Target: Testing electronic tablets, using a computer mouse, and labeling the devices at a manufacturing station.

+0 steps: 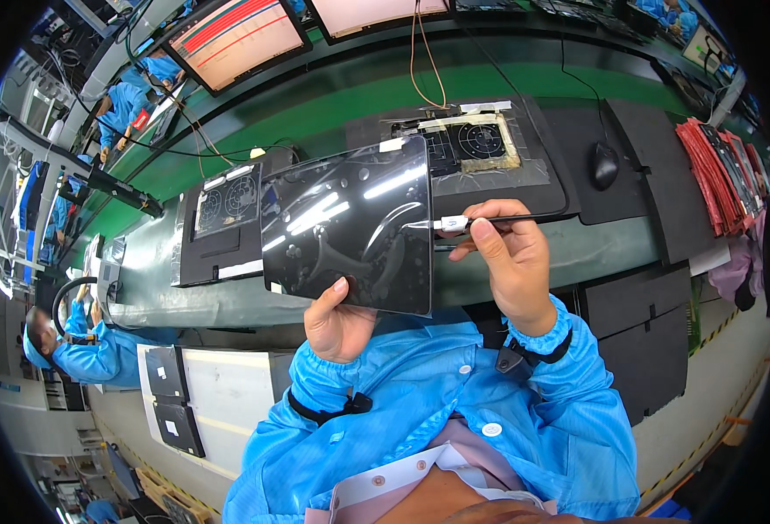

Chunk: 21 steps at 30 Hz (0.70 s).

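Two hands up, glossy black tablet (350,227) between them.
Left hand (337,323) gripping tablet's lower edge; right hand (511,258) pinching white cable plug (451,224) against tablet's right edge, just above thumb.

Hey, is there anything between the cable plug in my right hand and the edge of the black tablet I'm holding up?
Nothing visible is in the way. The right hand pinches the white plug right at the right edge of the black tablet, which the left hand holds from below. Whether the plug is already seated cannot be told.
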### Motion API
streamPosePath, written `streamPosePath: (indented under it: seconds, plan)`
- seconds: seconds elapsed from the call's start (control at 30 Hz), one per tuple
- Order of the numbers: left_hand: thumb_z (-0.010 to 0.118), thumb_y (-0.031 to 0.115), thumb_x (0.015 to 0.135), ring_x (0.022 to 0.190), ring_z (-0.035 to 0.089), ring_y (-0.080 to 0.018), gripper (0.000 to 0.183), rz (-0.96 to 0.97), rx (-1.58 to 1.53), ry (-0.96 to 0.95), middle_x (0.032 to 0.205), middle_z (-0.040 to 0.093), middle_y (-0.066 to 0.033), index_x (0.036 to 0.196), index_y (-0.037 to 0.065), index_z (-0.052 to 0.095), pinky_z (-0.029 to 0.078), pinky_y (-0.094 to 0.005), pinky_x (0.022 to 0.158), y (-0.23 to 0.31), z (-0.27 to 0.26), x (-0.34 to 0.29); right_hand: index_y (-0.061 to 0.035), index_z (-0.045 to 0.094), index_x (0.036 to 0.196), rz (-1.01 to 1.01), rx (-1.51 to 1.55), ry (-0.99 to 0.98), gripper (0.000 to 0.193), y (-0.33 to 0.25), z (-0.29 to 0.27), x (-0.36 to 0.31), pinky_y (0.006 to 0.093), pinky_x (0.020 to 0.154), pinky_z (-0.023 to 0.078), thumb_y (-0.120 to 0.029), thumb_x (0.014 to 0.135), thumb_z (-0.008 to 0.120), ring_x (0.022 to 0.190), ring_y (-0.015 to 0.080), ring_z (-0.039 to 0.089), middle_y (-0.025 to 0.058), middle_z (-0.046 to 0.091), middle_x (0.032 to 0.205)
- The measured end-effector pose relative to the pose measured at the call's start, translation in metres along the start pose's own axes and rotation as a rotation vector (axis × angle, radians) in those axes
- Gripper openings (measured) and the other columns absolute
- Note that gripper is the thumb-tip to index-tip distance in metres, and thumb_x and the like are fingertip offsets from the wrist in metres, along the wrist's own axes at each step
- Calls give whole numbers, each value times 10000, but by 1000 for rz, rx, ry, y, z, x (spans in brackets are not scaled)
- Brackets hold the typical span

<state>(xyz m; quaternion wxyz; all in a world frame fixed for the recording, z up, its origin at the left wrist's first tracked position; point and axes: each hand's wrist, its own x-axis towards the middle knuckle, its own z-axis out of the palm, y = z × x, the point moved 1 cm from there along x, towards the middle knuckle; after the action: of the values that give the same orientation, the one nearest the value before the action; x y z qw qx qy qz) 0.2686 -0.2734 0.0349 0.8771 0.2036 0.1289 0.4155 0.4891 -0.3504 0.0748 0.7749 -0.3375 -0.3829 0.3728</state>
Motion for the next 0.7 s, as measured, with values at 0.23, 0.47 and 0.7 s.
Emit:
streamPosePath:
  seconds: [0.23, 0.47, 0.7]
  plan:
    - [563, 79, 959, 1304, 561, -337, 400, -31, -28, -64, 1339, 630, -183, 1349, -10, 555, 401, -536, 1139, -3, -4, 0, 6, 587, 1167, -1, -23, 27, 191, 8, -5, -5, 306, 789, 594, -83, 1003, 627, 965, 148, 644, 103, 638, 1106]
    - [550, 85, 977, 1235, 615, -363, 398, -44, 23, -56, 1307, 632, -231, 1351, -47, 527, 492, -556, 1063, -6, -7, 1, 6, 587, 1169, 27, -105, 96, 190, 15, -9, -8, 282, 797, 580, -79, 1004, 625, 938, 128, 645, 91, 644, 1100]
    - [521, 103, 996, 1260, 598, -370, 400, -94, 127, -79, 1332, 616, -250, 1357, -67, 518, 464, -570, 1092, -13, -12, 4, 0, 586, 1161, 45, -133, 101, 184, 26, -25, -13, 290, 804, 566, -83, 1003, 631, 926, 135, 644, 92, 647, 1096]
